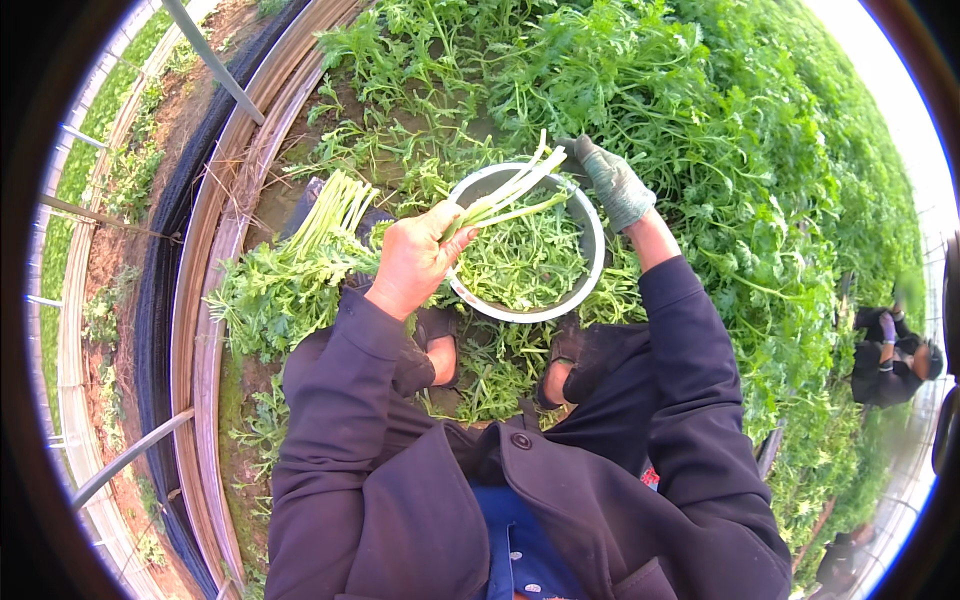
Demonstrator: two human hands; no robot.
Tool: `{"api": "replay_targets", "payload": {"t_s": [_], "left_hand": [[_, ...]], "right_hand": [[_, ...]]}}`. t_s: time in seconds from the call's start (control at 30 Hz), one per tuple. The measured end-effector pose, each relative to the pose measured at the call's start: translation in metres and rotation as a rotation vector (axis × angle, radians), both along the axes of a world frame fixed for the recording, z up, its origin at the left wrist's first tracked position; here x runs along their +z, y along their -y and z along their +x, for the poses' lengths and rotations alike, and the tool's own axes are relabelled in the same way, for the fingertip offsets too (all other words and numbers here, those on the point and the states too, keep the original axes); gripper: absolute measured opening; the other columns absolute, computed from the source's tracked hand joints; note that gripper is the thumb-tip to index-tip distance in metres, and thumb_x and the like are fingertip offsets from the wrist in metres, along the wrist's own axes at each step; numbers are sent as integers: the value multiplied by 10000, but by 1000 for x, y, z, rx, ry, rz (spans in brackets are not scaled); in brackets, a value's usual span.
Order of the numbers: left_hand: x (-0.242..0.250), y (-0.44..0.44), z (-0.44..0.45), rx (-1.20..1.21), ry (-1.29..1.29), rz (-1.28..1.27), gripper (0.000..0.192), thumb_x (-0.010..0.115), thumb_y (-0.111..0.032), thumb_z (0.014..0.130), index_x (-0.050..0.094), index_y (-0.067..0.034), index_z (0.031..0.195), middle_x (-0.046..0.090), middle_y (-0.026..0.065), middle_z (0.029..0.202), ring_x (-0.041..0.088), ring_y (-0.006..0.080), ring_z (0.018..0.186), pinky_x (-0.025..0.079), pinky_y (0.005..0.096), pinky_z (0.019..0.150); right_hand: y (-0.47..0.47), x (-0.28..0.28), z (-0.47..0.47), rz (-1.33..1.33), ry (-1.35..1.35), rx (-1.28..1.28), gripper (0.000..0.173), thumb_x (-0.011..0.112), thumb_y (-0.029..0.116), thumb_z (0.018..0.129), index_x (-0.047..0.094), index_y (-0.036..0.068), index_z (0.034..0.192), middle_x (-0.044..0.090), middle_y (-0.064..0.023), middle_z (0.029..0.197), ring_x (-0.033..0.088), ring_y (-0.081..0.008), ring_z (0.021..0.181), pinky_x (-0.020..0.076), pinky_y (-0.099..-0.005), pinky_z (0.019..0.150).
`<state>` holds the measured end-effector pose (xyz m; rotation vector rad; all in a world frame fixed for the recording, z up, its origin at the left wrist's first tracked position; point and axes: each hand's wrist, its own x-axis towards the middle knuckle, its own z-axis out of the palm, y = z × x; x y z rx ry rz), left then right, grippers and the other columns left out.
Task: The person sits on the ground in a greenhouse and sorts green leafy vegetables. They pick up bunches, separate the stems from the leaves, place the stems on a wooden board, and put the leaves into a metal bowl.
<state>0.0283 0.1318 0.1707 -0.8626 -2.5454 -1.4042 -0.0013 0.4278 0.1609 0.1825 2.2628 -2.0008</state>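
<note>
My bare left hand (pixel 420 259) grips a few pale green stems (pixel 514 187) of leafy greens, which look like garland chrysanthemum. Their cut ends point up and to the right over a round basin (pixel 598 259) with a white rim. Loose leaves and trimmings (pixel 525 259) cover much of the basin's inside. Beside those stem ends is my right hand (pixel 615 184), in a grey-green glove with dark fingertips; whether its fingers hold anything is unclear. Left of the basin lies a bundle of greens (pixel 330 217), stems lined up, partly over dark sheeting (pixel 304 202).
Dense greens (pixel 720 127) grow ahead and to the right. My shoes (pixel 559 367) flank trimmings on the soil. Along the left run plastic film (pixel 225 195), black netting (pixel 161 247) and metal poles (pixel 214 64). Another person (pixel 889 364) crouches far right; a blurred figure (pixel 844 559) appears lower right.
</note>
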Motion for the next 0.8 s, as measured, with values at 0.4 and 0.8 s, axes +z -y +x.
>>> {"api": "replay_targets", "payload": {"t_s": [0.4,0.8], "left_hand": [[-4,-7,1,-12,2,40,161,721,-179,874,658,-88,991,641,142,723,624,327,619,479,368,554],[-11,-24,1,51,321,347,250,659,-239,954,612,-25,1076,641,99,798,550,108,724,471,320,650]], "right_hand": [[-19,17,1,-80,-48,-345,312,644,200,847,721,15,1086,733,-78,970,642,-137,860,543,-276,740],[40,42,41,174,251,264,585,555,580,940,679,10,988,566,-2,555,486,-66,420,374,-217,388]]}}
